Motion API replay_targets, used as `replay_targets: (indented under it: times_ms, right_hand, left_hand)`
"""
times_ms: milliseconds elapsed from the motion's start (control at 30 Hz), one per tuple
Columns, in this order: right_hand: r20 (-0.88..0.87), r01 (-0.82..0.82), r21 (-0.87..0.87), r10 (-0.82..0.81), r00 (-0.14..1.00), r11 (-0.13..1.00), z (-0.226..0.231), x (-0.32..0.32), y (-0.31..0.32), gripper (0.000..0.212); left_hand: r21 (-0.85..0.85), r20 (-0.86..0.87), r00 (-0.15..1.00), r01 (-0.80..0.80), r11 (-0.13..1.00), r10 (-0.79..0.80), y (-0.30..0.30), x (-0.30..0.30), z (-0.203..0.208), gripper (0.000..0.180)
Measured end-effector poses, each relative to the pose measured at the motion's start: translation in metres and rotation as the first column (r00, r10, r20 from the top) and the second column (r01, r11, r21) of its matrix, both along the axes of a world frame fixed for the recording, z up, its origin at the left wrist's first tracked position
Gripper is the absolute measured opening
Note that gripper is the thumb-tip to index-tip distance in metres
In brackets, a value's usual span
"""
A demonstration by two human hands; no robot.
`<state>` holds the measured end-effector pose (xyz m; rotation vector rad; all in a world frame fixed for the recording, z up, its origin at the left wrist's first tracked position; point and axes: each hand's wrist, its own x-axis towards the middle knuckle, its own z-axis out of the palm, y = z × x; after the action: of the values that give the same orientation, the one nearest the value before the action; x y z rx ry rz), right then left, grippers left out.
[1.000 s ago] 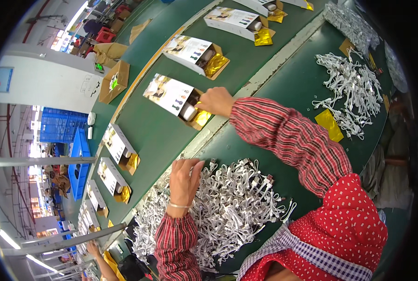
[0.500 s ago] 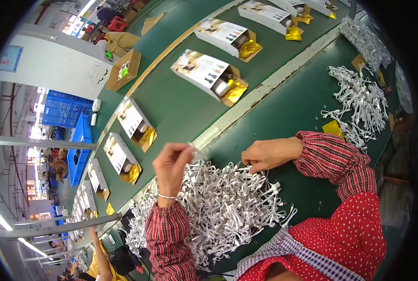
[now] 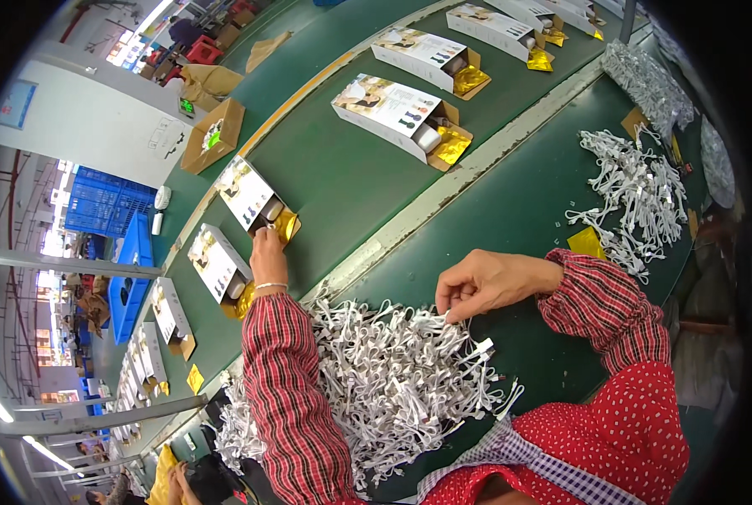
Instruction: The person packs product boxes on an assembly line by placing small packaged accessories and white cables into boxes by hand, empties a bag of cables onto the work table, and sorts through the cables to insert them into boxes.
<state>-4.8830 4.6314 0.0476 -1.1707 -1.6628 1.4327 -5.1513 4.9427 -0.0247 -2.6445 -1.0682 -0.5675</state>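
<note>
My left hand [image 3: 268, 257] reaches over the conveyor to the open end of a white printed box [image 3: 245, 195]. Its fingers are closed at the opening, beside a gold foil packet [image 3: 286, 225]; what they hold is hidden. My right hand [image 3: 495, 284] is bent into a pinch at the far right edge of a large heap of bundled white cables [image 3: 393, 379]. The fingertips touch the cables there, but I cannot make out what is between them.
More open white boxes with gold packets, such as one box [image 3: 393, 114], lie along the green conveyor [image 3: 325, 181]. A second cable pile [image 3: 637, 198] and a gold packet [image 3: 587, 242] lie to the right, near clear plastic bags [image 3: 649, 88]. A blue tray [image 3: 138, 273] stands far left.
My left hand has moved left and away from over the heap, to a box's opening. My right hand has lifted slightly and stays by the heap's edge. Boxes on the conveyor have shifted up and right.
</note>
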Motion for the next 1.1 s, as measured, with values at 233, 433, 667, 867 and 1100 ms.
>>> replay_targets:
  times_ms: [233,433,667,867,1100]
  right_hand:
    - [0.244,0.275,0.203,-0.320,0.915,0.940,-0.032,-0.004,0.003,0.016]
    - [0.327,0.205,0.337,-0.318,0.890,0.919,-0.058,-0.054,0.022,0.015]
    - [0.369,0.191,0.428,-0.363,0.856,0.883,-0.052,-0.104,0.034,0.015]
    - [0.180,0.210,0.367,-0.290,0.940,0.906,-0.028,-0.155,0.084,0.018]
    - [0.042,0.415,0.254,-0.438,0.898,0.874,-0.047,-0.248,0.207,0.018]
  left_hand:
    - [-0.369,0.288,0.948,0.244,0.897,-0.139,-0.060,0.016,0.028,0.016]
    - [-0.787,0.099,0.803,0.425,0.447,-0.588,-0.123,-0.036,0.060,0.020]
    - [-0.632,0.154,0.887,0.427,0.647,-0.435,-0.140,-0.091,0.075,0.020]
    - [-0.504,0.288,0.931,0.346,0.791,-0.223,-0.167,-0.128,0.106,0.019]
    - [-0.449,0.361,0.912,0.354,0.821,-0.196,-0.180,-0.198,0.096,0.012]
